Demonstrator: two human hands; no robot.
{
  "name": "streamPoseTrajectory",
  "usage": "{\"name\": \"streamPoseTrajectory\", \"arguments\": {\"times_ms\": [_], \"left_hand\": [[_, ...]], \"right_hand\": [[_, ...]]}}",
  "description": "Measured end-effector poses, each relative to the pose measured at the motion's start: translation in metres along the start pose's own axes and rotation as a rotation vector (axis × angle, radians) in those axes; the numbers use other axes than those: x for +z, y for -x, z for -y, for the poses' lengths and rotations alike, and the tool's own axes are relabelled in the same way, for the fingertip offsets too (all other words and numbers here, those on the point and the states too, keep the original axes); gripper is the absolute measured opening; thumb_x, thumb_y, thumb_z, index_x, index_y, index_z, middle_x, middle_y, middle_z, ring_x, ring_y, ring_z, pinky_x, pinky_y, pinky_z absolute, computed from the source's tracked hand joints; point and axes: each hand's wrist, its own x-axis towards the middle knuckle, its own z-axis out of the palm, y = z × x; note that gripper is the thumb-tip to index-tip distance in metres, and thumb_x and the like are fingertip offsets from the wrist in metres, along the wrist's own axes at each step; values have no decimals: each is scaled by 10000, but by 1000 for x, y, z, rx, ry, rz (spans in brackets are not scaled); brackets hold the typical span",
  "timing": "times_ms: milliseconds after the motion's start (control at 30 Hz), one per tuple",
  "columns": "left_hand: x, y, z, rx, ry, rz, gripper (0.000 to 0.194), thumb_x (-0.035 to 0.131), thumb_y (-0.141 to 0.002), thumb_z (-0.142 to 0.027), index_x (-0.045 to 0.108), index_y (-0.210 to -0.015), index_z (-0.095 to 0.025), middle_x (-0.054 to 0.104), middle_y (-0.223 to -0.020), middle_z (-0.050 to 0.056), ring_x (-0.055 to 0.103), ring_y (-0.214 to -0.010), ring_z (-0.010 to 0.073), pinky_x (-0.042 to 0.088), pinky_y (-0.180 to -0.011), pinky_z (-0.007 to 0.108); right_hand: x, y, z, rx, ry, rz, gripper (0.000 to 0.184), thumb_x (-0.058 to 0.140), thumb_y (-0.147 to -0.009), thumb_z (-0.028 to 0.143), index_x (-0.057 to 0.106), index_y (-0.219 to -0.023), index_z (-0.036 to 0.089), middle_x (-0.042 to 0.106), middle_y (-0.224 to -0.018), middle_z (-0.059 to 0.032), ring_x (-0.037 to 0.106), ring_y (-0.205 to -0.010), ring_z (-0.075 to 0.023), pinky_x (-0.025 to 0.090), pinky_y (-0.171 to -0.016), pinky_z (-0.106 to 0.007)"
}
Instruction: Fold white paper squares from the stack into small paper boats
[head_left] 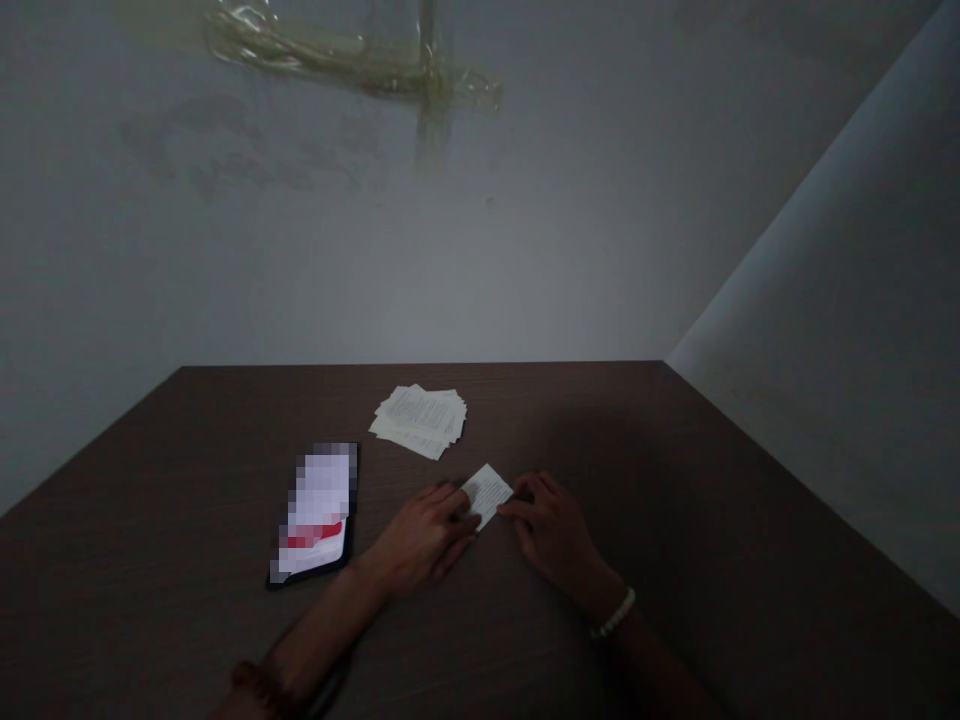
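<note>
A small white slip of paper [487, 490] with lines of print lies at a slant between my hands, low over the table. My left hand [427, 535] holds its left side, with the fingers over the paper and the thumb by its lower edge. At the right corner, my right hand [551, 525] pinches the slip between thumb and fingers. The print is too small to read. Just beyond my left hand is a loose, fanned pile of similar printed paper slips [420, 418], which neither hand touches.
A phone [319, 510] with a lit, partly blurred screen lies to the left of my left hand. The brown wooden table [225, 420] meets a grey wall [525, 270] at its far edge. Another wall [847, 330] slopes along the right side.
</note>
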Motion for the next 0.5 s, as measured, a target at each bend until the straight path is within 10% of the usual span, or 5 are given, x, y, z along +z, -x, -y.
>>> {"name": "streamPoseTrajectory", "arguments": {"times_ms": [500], "left_hand": [[1,2,-5,-12,0,13,287,467,-927,-246,595,-1177,-186,547,-1035,97,514,-986,258,430,-860,410]], "right_hand": [[7,-4,-10,170,116,-114,230,570,-848,135,699,-1010,236,595,-937,-76,525,-926,-239,467,-791,-355]]}}
